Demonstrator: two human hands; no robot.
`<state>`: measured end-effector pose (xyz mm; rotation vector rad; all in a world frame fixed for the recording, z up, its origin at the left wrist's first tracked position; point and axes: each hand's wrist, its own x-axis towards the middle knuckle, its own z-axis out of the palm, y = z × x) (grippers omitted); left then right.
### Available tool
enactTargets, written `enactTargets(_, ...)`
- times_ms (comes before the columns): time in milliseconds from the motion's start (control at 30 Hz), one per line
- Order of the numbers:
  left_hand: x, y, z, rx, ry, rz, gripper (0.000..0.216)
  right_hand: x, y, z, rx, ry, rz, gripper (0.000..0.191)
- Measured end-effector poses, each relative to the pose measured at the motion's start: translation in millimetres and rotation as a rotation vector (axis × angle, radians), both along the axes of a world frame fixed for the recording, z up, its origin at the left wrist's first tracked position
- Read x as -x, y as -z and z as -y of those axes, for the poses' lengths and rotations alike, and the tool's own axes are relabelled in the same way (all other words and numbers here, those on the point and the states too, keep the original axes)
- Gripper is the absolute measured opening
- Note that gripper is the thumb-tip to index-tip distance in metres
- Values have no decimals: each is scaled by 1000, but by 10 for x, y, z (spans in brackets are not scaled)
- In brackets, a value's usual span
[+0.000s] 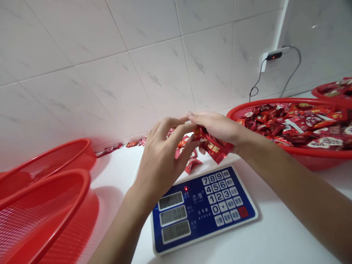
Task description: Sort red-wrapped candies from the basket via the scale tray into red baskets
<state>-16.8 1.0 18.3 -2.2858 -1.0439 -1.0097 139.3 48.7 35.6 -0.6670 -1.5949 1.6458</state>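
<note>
Both hands hover over the pan of an electronic scale (203, 207) with a blue keypad panel and three small displays. My right hand (217, 126) is closed around a bunch of red wrapped candies (216, 146). My left hand (162, 154) has its fingers curled and touches the same bunch at the fingertips, next to the right hand. Beneath the hands, a few red candies (191, 163) lie on the scale pan, partly hidden by my left hand.
A red mesh basket (316, 152) full of red candy packets stands at the right, another red basket (332, 90) behind it. Two empty red baskets (41, 205) sit at the left. Loose candies (121, 146) lie along the tiled wall. A plugged charger (273, 55) hangs on the wall.
</note>
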Motion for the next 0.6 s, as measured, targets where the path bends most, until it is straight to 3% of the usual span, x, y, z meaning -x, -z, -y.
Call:
enactTargets(133,24,-34,-3,15,-8,13,22,-6,48,-80,-120,44,28,32)
enactTargets(200,63,-69,-3,25,-40,83,18,-34,99,-182,-291,206,121,31)
enactTargets(267,121,-103,-7,31,-92,175,14,-77,158,-299,-508,434,304,29)
enactTargets(333,185,-128,-19,49,-149,224,12,-117,209,-388,-671,558,521,24)
enactTargets(433,255,-147,-37,119,-214,215,9,-141,242,-407,-733,402,704,19)
enactTargets(600,247,-155,-27,166,-225,237,8,-114,204,-242,-749,-33,670,23)
